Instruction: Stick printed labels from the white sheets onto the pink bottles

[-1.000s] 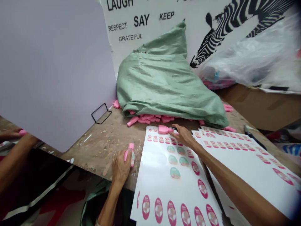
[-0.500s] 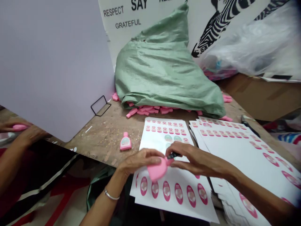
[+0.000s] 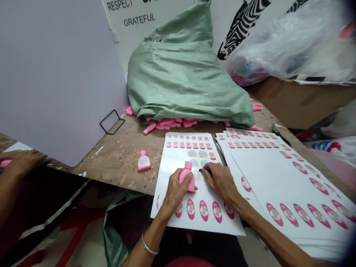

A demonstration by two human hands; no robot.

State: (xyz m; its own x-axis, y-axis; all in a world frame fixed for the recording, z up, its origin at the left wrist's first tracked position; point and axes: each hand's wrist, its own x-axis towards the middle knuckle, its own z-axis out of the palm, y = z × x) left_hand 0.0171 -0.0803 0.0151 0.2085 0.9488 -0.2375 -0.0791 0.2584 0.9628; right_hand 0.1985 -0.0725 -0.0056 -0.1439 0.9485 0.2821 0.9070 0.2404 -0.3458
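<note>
My left hand [image 3: 175, 189] is wrapped round a pink toy bottle [image 3: 190, 182], held upright with its cap away from me. The side of it facing me shows no label. Close to its right, my right hand [image 3: 222, 181] pinches a small black tool [image 3: 205, 170] with a thin dark tip; its exact kind is hard to make out. That tip is at the pale green round stickers on a white sticker sheet [image 3: 176, 159], which lies under both hands. Another pink bottle [image 3: 144, 163], with a pale green label, lies on the table left of the sheet.
A green sack [image 3: 178, 81] stands at the back, with several pink bottles [image 3: 167, 124] around its base. More sticker sheets [image 3: 267, 174] lie to the right. A black wire stand [image 3: 112, 122] is beside a pale panel [image 3: 61, 81]. At far left, a co-worker's hand [image 3: 23, 161] is near something pink.
My left hand has turned the bottle upright and moved it over the sheet. My right hand has come off the bottle's cap end and brought the black tool down to the green stickers.
</note>
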